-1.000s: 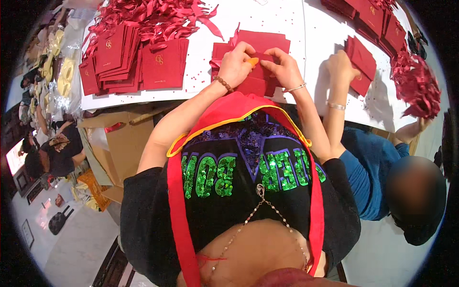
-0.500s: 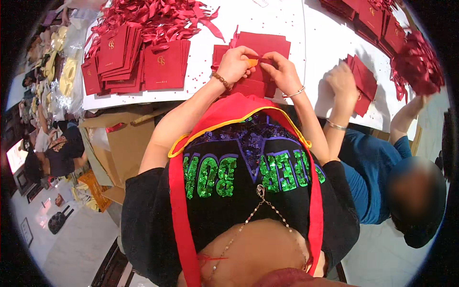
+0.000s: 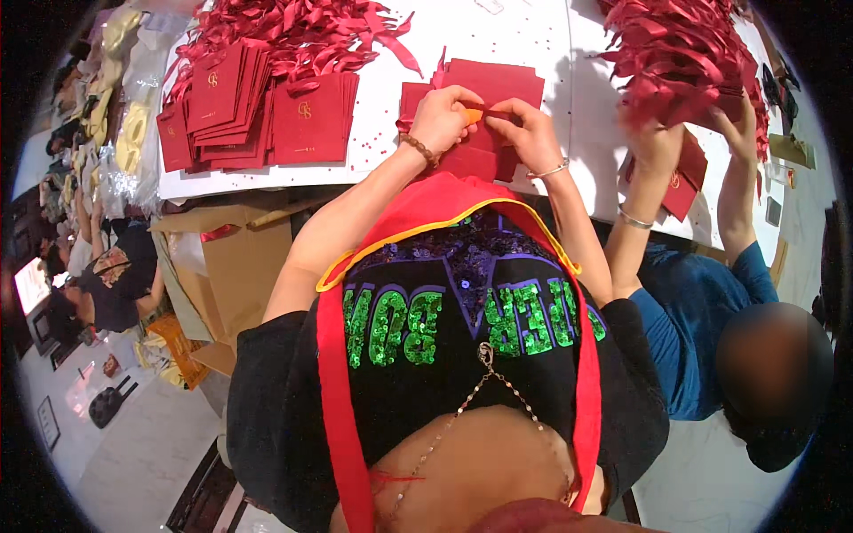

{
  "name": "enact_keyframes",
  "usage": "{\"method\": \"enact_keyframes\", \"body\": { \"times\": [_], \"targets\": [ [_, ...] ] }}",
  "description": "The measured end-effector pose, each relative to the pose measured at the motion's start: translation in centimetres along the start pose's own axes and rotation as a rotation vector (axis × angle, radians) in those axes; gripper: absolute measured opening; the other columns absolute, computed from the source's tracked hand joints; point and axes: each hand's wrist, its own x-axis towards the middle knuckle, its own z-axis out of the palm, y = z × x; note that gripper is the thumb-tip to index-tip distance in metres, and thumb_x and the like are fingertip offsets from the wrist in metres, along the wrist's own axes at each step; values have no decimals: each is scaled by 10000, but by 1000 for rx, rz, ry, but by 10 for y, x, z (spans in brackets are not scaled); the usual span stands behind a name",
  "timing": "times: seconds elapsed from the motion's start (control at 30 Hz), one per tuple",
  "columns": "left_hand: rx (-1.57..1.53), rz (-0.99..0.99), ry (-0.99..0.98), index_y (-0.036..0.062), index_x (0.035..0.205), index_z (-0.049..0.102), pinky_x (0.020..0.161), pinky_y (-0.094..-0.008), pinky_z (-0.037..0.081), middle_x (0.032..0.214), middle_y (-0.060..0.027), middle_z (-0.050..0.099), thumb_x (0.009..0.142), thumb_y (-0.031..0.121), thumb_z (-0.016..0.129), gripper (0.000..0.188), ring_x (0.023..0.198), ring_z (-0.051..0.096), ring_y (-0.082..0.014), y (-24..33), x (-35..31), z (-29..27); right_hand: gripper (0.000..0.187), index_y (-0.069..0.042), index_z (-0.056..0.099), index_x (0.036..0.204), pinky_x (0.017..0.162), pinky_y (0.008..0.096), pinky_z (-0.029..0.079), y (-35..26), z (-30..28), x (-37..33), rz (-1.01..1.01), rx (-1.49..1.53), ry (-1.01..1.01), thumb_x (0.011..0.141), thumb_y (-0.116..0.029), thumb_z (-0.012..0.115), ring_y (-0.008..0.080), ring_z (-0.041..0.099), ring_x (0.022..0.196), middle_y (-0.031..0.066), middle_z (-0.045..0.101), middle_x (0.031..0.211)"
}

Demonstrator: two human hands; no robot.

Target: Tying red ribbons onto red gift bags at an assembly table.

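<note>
At the table's near edge, both my hands work at a dark-red paper bag lying before me. My left hand is closed around a small orange object, whose kind is mostly hidden by the fingers. Close beside it, my right hand pinches the bag's upper edge, thumb against fingers. Under and beyond my hands lie more flat red bags. A red ribbon sticks up at their left side.
To the left stand stacked red bags with heaped ribbons behind. On the right a co-worker's hands lift a bunch of ribboned bags above another red bag. A cardboard box sits below the table's left edge.
My hands have barely moved and keep their grip. At the right, the co-worker has brought the ribboned bunch over the table, now with both hands on it.
</note>
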Motion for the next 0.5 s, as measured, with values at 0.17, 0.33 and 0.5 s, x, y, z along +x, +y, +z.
{"method": "enact_keyframes", "body": {
  "times": [0.17, 0.33, 0.5],
  "targets": [
    [466, 360, 194, 32, 882, 609, 513, -329, 439, 610, -104, 605, 705, 4, 524, 199, 560, 591, -191, 3, -11, 13, 136, -6, 586, 903, 539, 200, 438, 5, -1, 0, -34, 30, -25, 798, -89, 610, 55, 505, 629, -10, 562, 725],
    [118, 118, 111, 16, 877, 599, 486, -277, 436, 605, -84, 610, 734, -7, 501, 176, 543, 582, -141, -2, -4, 7, 228, -20, 597, 928, 688, 368, 463, -11, 7, -1, -52, -268, 84, 756, -167, 625, 334, 592, 782, 180, 608, 839],
    [124, 91, 87, -10, 933, 567, 467, -194, 404, 634, -37, 574, 789, -15, 492, 162, 535, 523, -77, 5, -3, 5, 210, -19, 595, 928, 694, 361, 464, -11, 6, -3, -236, -334, 71, 746, -122, 617, 327, 586, 806, 162, 603, 861]
  ]
}}
